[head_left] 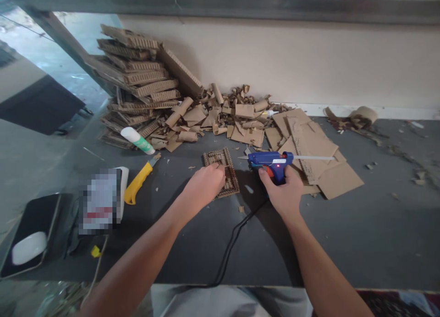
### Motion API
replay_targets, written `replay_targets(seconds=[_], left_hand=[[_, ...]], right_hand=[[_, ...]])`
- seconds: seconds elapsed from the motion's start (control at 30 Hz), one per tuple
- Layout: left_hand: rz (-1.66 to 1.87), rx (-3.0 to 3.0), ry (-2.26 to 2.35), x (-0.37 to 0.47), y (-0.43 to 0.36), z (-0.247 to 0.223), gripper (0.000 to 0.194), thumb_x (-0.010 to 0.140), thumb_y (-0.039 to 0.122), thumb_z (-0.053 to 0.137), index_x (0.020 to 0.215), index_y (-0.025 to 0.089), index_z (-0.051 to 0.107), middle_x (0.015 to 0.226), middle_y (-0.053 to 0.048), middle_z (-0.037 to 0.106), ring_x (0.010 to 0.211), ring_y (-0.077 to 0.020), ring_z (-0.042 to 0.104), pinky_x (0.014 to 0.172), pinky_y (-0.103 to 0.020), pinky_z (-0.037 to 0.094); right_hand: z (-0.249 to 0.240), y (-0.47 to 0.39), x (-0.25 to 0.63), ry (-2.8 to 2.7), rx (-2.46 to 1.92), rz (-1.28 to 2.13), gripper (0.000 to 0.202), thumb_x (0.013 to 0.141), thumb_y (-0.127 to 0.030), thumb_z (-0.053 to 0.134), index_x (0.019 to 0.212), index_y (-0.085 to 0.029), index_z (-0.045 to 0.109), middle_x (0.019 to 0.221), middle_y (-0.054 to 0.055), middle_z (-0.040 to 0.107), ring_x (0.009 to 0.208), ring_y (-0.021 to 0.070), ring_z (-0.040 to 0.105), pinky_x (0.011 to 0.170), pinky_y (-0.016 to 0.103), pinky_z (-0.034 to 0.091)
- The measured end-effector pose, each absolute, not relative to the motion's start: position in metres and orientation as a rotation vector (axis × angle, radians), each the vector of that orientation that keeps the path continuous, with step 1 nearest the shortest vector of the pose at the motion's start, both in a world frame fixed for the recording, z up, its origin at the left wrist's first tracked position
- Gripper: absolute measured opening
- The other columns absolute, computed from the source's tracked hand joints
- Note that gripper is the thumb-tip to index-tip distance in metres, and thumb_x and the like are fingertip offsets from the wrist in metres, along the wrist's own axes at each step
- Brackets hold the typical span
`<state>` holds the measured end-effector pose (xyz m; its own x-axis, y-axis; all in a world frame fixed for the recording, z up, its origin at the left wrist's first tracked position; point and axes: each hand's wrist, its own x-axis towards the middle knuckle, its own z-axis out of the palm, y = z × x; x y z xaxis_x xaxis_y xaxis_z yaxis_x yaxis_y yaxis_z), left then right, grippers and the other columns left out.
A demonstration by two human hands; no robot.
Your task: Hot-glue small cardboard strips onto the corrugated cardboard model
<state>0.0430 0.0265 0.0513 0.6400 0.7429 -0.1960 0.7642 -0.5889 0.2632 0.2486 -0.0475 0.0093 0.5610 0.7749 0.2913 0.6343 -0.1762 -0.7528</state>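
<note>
My right hand [287,193] is wrapped round the handle of a blue hot glue gun [271,159], thumb near its orange trigger. A small red light glows on the gun, and a glue stick [314,158] sticks out of its back. Its nozzle points left, apart from a small rectangular corrugated cardboard piece [233,172] with raised strip edges. Over that piece, my left hand [206,184] is closed, its fingertips pressed together at the cardboard inside the edges. The curled fingers hide exactly what they pinch. A black cord [235,239] runs from the gun toward me.
Stacked cardboard panels [147,79] stand at back left, beside a heap of scraps [220,113]. Flat cardboard sheets [338,182] lie right. Leftward are a glue stick tube [137,140], a yellow utility knife [139,182], a blurred-out item [101,200] and a phone [39,216] under a white case [29,248].
</note>
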Motion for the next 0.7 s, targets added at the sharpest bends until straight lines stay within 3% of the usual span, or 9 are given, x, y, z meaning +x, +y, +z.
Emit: replay_targets(seconds=[0.27,0.7], left_hand=[[0.021,2.428,1.230,0.039,0.025,0.049,0.019,0.097,0.018,0.051,0.089,0.013,0.067,0.093,-0.011,0.071,0.083,-0.0220,0.068,0.069,-0.031,0.051],[0.012,2.268,1.361,0.046,0.030,0.048,0.018,0.091,0.015,0.055,0.077,0.015,0.065,0.077,-0.008,0.069,0.072,-0.0203,0.067,0.059,-0.028,0.045]], right_hand=[[0.011,-0.047,0.248,-1.145,-1.898,0.195,0.041,0.074,-0.054,0.071,0.064,-0.025,0.044,0.053,-0.006,0.043,0.052,0.0135,0.041,0.052,0.027,0.036],[0.011,-0.049,0.247,-1.159,-1.919,0.228,0.038,0.074,-0.054,0.070,0.067,-0.023,0.050,0.052,-0.007,0.042,0.052,0.0130,0.041,0.052,0.026,0.036]])
